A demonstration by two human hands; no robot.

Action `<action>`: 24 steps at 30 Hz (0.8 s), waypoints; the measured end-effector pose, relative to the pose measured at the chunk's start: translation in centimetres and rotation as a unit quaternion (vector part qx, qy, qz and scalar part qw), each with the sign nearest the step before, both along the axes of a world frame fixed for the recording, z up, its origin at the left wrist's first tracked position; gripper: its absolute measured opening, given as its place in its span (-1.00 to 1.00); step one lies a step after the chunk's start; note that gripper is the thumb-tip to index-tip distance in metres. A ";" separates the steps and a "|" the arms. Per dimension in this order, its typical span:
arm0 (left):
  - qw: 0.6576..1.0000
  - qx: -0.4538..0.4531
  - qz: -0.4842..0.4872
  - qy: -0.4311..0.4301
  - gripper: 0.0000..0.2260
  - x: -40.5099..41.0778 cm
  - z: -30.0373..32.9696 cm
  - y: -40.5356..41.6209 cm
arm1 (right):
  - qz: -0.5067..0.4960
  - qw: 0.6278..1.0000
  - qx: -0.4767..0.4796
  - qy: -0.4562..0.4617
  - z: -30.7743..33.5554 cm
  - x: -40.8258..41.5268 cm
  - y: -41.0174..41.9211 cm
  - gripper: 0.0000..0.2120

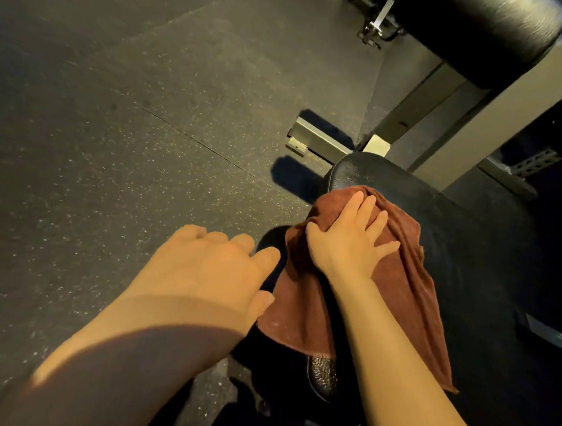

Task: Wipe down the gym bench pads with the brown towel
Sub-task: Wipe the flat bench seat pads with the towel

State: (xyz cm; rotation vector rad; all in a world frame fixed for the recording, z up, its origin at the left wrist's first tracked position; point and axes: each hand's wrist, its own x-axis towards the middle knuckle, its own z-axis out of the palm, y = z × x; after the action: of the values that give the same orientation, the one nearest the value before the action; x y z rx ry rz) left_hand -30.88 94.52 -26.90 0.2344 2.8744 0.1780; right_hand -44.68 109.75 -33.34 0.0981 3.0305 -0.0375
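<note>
Brown towel (395, 288): soft, matt terry cloth w/ a napped, fuzzy surface. Bench pad (465, 240): black vinyl-like upholstery, faintly grained, glossy where light hits. Frame (321, 143) is painted metal, smooth, semi-gloss; floor (115, 141) is matt speckled rubber.

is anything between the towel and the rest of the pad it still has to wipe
Nothing visible. The right hand presses flat on the brown towel, which lies directly on the black bench pad. The bare pad surface beyond and beside the towel shows no objects. The left hand hovers open beside the pad's edge, off the towel.
</note>
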 end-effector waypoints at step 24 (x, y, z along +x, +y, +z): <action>0.992 0.048 0.003 0.117 -0.60 -0.6 0.8 1.0 | 0.117 0.993 0.000 0.032 -0.9 9.1 2.8 -0.20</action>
State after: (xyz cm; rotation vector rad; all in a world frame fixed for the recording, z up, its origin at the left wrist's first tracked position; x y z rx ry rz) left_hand -31.46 95.57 -26.07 0.2812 3.1032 0.3115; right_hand -35.58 112.57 -34.22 -0.2638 3.0826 -0.0205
